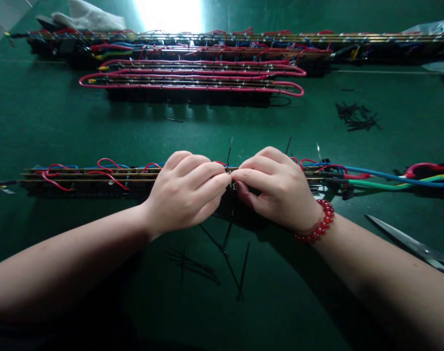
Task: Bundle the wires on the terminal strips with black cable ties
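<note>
A long black assembly point(86, 178) with thin brass-coloured rails and red and blue wires lies across the middle of the view. Over its centre my left hand point(192, 187) has its fingers closed, and what its fingertips pinch is too small to name. My right hand point(275, 185), with a red bead bracelet at the wrist, meets it from the right, also closed at the fingertips on something I cannot make out. Thin black ties point(229, 148) stick up from the assembly between the hands and to the right.
Similar wired assemblies with thick red cables point(207, 87) lie at the back. Loose black ties point(194, 265) are scattered in front, with another pile point(357, 117) at the back right. Scissors point(412, 246) lie at the right beside my forearm.
</note>
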A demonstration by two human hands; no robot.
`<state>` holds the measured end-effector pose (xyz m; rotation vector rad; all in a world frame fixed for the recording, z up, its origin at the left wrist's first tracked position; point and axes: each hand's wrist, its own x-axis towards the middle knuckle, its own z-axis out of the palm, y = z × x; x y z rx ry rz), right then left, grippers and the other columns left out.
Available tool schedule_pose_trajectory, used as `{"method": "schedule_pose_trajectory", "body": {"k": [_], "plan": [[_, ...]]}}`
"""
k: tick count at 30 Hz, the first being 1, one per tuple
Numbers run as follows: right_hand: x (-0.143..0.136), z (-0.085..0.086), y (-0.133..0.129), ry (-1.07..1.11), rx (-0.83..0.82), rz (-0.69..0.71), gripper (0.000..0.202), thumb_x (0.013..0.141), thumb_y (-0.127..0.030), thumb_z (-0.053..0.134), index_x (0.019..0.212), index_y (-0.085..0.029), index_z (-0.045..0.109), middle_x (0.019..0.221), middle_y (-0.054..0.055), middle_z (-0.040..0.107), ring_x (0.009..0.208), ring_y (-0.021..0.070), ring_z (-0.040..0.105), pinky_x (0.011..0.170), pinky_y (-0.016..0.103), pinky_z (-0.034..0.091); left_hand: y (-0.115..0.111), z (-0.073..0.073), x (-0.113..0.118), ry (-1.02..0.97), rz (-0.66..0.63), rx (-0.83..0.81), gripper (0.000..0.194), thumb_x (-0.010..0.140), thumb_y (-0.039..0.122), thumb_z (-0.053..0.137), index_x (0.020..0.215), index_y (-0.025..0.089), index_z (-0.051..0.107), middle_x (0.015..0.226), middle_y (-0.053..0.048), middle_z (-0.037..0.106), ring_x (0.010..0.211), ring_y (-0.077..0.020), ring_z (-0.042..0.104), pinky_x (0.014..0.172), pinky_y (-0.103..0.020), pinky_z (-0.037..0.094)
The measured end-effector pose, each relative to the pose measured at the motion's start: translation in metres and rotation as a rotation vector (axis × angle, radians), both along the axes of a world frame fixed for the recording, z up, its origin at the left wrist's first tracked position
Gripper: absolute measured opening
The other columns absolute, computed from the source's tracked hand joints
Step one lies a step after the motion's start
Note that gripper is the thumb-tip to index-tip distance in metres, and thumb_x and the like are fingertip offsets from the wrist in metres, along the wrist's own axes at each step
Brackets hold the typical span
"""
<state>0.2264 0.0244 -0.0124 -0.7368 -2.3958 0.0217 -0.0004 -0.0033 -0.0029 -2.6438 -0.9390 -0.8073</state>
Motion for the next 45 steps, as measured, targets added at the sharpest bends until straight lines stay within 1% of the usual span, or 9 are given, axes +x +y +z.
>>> {"method": "schedule_pose_trajectory", "body": {"k": [4, 9, 13, 16, 21, 30, 35, 40, 45], "plan": [[0.0, -0.002, -0.002, -0.004, 0.002, -0.01, 0.012, 0.087, -0.017, 0.061, 0.093, -0.019, 0.072, 0.091, 0.005, 0.073, 0.081, 0.0204, 0.056, 0.074, 0.036, 0.05, -0.001, 0.0, 0.003, 0.066, 0.145, -0.052, 0.019, 0.093, 0.027, 0.057, 0.111, 0.02, 0.061, 0.106, -0.006, 0.072, 0.095, -0.025, 0.064, 0.084, -0.041, 0.046], [-0.005, -0.004, -0.006, -0.032, 0.011, -0.068, 0.017, 0.091, -0.018, 0.055, 0.093, -0.019, 0.071, 0.091, 0.005, 0.071, 0.084, 0.0205, 0.055, 0.076, 0.036, 0.047, -0.004, 0.0, 0.005, 0.174, 0.27, -0.126, 0.025, 0.096, 0.032, 0.05, 0.114, 0.019, 0.062, 0.113, -0.01, 0.069, 0.094, -0.0283, 0.064, 0.083, -0.043, 0.045], [-0.008, -0.003, -0.009, -0.093, 0.031, -0.108, 0.018, 0.092, -0.018, 0.051, 0.09, -0.018, 0.069, 0.083, 0.006, 0.064, 0.08, 0.0204, 0.049, 0.074, 0.035, 0.042, -0.005, 0.001, 0.006, 0.252, 0.367, -0.167, 0.027, 0.099, 0.033, 0.045, 0.116, 0.019, 0.061, 0.104, -0.01, 0.071, 0.089, -0.0302, 0.066, 0.082, -0.046, 0.045], [-0.009, -0.001, -0.012, -0.141, 0.047, -0.103, 0.018, 0.092, -0.017, 0.048, 0.087, -0.018, 0.065, 0.08, 0.005, 0.059, 0.078, 0.0201, 0.045, 0.072, 0.035, 0.037, -0.002, 0.001, 0.005, 0.294, 0.319, -0.21, 0.026, 0.099, 0.03, 0.043, 0.114, 0.018, 0.06, 0.1, -0.01, 0.072, 0.09, -0.0311, 0.066, 0.079, -0.045, 0.047], [-0.012, 0.006, -0.021, -0.192, 0.076, -0.135, 0.015, 0.088, -0.017, 0.048, 0.084, -0.018, 0.062, 0.075, 0.004, 0.056, 0.074, 0.0204, 0.041, 0.067, 0.035, 0.031, 0.002, -0.001, 0.001, 0.251, 0.194, -0.242, 0.025, 0.098, 0.032, 0.045, 0.109, 0.017, 0.062, 0.101, -0.01, 0.072, 0.091, -0.028, 0.066, 0.077, -0.04, 0.051], [-0.014, 0.012, -0.026, -0.148, 0.032, -0.093, 0.021, 0.091, -0.021, 0.047, 0.076, -0.019, 0.062, 0.069, 0.003, 0.056, 0.068, 0.0183, 0.042, 0.063, 0.033, 0.032, 0.001, -0.004, -0.003, 0.175, 0.041, -0.252, 0.025, 0.096, 0.027, 0.048, 0.109, 0.016, 0.066, 0.101, -0.011, 0.073, 0.088, -0.0257, 0.066, 0.081, -0.04, 0.054], [-0.012, 0.007, -0.021, -0.147, 0.055, -0.096, 0.021, 0.091, -0.024, 0.047, 0.077, -0.019, 0.062, 0.071, 0.003, 0.058, 0.068, 0.0179, 0.044, 0.064, 0.032, 0.032, 0.001, -0.002, 0.0, 0.192, 0.053, -0.275, 0.027, 0.096, 0.023, 0.046, 0.112, 0.014, 0.065, 0.104, -0.013, 0.072, 0.092, -0.0273, 0.067, 0.082, -0.042, 0.053], [-0.004, 0.004, -0.009, -0.249, 0.111, -0.041, 0.023, 0.095, -0.032, 0.048, 0.088, -0.018, 0.065, 0.078, 0.004, 0.061, 0.073, 0.0193, 0.047, 0.066, 0.033, 0.032, 0.003, -0.004, 0.002, 0.173, 0.068, -0.188, 0.029, 0.094, 0.018, 0.046, 0.12, 0.015, 0.06, 0.113, -0.013, 0.071, 0.093, -0.0265, 0.068, 0.08, -0.04, 0.052], [0.002, 0.004, 0.001, -0.312, 0.123, 0.017, 0.027, 0.1, -0.037, 0.048, 0.095, -0.019, 0.066, 0.082, 0.005, 0.063, 0.077, 0.0193, 0.049, 0.069, 0.032, 0.032, 0.004, -0.003, 0.002, 0.153, 0.15, -0.138, 0.028, 0.096, 0.029, 0.051, 0.119, 0.016, 0.06, 0.117, -0.013, 0.071, 0.101, -0.0301, 0.068, 0.087, -0.046, 0.05]]}}
